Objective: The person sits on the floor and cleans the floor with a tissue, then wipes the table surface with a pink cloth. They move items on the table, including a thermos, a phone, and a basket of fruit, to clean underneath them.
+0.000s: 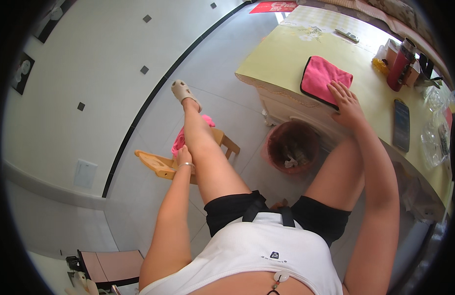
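Your right hand (346, 104) rests flat, fingers spread, on a folded pink cloth (322, 78) at two o'clock, near the edge of the pale yellow worktop (281, 54); it grasps nothing. Your left hand (184, 156), at nine o'clock, touches a small wooden stool (161, 166) with pink fabric (180, 138) on it; its grip is hidden behind your raised leg. You seem midway through wiping; the cloth needs firm pressure.

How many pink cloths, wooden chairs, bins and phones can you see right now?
Pink cloths: 2, one on the table under the right hand, one on the wooden chair by the left hand
Wooden chairs: 1
Bins: 1
Phones: 1
Total: 5
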A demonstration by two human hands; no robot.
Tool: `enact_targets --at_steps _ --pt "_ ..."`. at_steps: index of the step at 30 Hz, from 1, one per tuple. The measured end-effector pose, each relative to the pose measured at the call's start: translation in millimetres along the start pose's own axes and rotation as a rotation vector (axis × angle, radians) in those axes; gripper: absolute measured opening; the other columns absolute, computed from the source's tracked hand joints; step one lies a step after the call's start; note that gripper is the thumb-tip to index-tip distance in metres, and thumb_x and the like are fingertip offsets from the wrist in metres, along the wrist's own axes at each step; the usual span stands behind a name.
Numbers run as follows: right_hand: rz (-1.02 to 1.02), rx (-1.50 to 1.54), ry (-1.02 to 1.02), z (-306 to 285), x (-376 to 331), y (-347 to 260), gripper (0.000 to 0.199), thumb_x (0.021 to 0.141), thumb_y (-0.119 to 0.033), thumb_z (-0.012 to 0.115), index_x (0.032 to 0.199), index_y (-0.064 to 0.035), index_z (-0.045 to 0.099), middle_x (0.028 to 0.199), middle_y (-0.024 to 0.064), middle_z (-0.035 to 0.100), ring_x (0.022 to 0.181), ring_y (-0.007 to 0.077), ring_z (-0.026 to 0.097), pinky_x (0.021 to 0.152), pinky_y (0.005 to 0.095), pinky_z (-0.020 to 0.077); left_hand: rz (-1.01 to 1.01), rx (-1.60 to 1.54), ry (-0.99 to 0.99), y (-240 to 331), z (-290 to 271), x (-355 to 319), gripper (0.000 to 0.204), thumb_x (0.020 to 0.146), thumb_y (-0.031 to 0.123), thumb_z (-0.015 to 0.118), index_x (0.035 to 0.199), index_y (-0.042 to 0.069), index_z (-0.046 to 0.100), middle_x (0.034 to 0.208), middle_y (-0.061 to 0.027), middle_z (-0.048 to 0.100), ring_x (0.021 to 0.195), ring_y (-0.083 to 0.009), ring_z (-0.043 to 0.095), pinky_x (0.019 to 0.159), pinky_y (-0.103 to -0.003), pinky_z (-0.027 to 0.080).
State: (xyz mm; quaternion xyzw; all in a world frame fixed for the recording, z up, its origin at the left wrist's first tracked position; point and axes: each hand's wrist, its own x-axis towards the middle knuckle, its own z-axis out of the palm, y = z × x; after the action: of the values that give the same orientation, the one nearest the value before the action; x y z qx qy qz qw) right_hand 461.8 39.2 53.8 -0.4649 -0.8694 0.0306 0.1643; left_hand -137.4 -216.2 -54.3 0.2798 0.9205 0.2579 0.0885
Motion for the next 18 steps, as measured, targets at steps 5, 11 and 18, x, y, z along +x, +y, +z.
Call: enact_targets --at_steps 5,11,18 --pt "0.017 0.001 -0.008 2.0 -0.7 -2.7 0.099 0.065 -0.012 0.073 0.154 -0.0196 0.030 0.160 0.0046 0.031 0.150 0.0240 0.025 0.119 0.0419 0.0261 -0.129 -0.040 -0.061 -1.6 3.5 42.3 0.044 0.093 0.037 0.048 0.109 -0.005 0.049 0.109 -0.0225 0.052 0.104 -0.0326 0.049 0.086 -0.043 0.039" --pt "0.025 -0.019 0.025 -1.5 -2.3 -9.3 0.098 0.064 -0.012 0.071 0.153 -0.0170 0.031 0.159 0.0065 0.032 0.149 0.0244 0.026 0.119 0.0415 0.0254 -0.135 -0.755 0.054 114.7 14.6 60.9 0.024 0.088 0.030 0.046 0.092 0.007 0.039 0.090 -0.0103 0.042 0.083 -0.0226 0.038 0.071 -0.039 0.029" --pt "0.052 -0.033 0.034 0.2 -4.4 -9.6 0.096 0.064 -0.012 0.070 0.153 -0.0160 0.033 0.159 0.0069 0.033 0.148 0.0248 0.027 0.118 0.0409 0.0263 0.032 -1.241 0.111 294.3 16.8 47.3 0.019 0.083 0.021 0.044 0.072 0.020 0.029 0.067 0.0040 0.031 0.058 -0.0109 0.026 0.054 -0.034 0.019"
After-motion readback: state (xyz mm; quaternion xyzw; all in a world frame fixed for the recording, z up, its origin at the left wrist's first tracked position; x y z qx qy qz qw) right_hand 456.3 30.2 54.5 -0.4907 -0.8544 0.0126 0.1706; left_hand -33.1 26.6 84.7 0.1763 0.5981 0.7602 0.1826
